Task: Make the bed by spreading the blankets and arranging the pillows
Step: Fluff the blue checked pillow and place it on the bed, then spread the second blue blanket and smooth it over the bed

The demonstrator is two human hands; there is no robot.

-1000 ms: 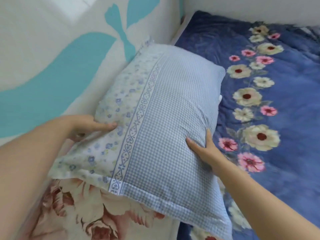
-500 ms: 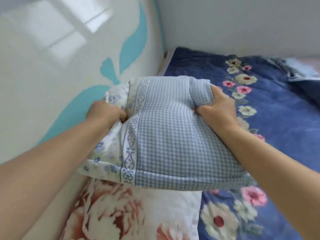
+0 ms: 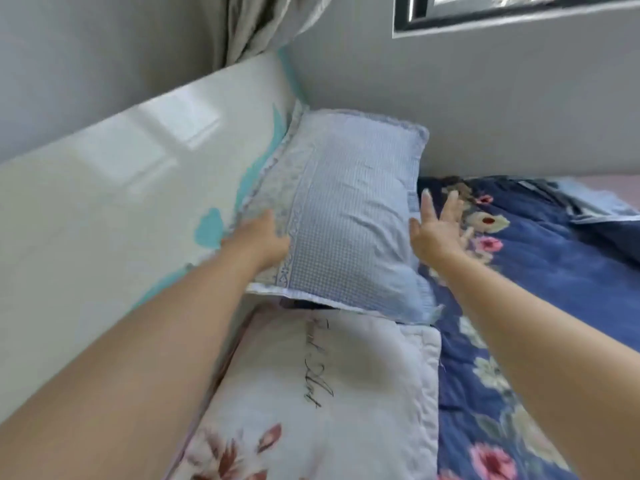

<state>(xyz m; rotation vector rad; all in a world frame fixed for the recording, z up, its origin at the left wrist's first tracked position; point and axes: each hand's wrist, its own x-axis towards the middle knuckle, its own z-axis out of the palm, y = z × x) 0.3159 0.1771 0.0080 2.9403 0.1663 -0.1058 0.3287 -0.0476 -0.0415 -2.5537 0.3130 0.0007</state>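
The blue gingham pillow [image 3: 346, 216] with a pale floral band lies in the bed's far corner, against the headboard and the grey wall. My left hand [image 3: 263, 240] rests on its left side, fingers over the floral band. My right hand [image 3: 436, 226] hovers just off the pillow's right edge, fingers spread and holding nothing. A white pillow with red flowers and black script [image 3: 322, 393] lies nearer to me, partly under the blue one's front edge. The navy floral blanket [image 3: 540, 306] covers the bed to the right.
The glossy white headboard with teal shapes [image 3: 114, 209] runs along the left. A grey curtain [image 3: 263, 26] hangs above the corner, and a dark-framed window [image 3: 502, 12] sits in the grey wall. A bunched blue cloth [image 3: 595, 206] lies at the far right.
Both hands carried the blue pillow away from me into the corner. The right hand has let go and opened; the left has relaxed from a grip to resting on it.
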